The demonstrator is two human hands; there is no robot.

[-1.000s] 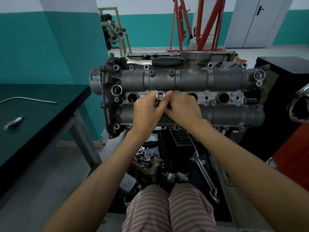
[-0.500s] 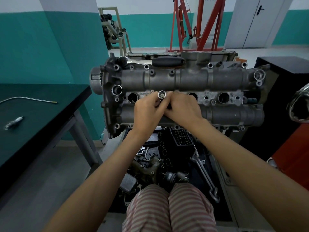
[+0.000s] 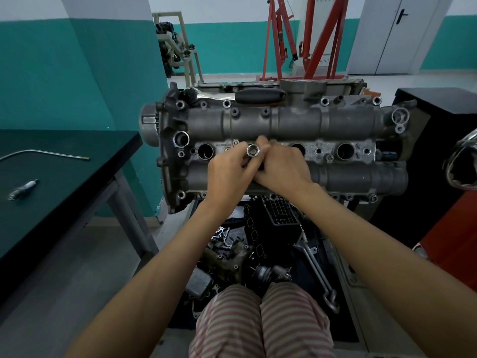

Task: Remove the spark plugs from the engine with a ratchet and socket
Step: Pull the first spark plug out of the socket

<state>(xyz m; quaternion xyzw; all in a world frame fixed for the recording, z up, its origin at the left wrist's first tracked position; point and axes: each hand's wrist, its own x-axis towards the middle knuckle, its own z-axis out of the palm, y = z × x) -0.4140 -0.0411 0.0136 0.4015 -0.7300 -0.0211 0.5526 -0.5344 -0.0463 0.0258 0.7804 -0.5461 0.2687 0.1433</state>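
Both hands meet over the middle of the engine (image 3: 284, 125). The left hand (image 3: 227, 177) has its fingers curled around the socket (image 3: 253, 151) (its open end faces the camera). The right hand (image 3: 281, 169) fingers are curled beside it; what they hold is hidden. Since one second ago the socket moved slightly right and up.

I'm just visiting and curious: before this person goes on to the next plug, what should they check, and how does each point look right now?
1. Socket in hand: ok, both the left hand and right hand grip it over the engine.
2. Socket mouth empty: ok, it looks hollow.
3. Ratchet attached: cannot tell, the hands hide it.
4. Next plug hole free to reach: ok.
5. Plug in that hole: cannot tell, too dark.
6. Removed spark plug set aside: ok, on the bench.
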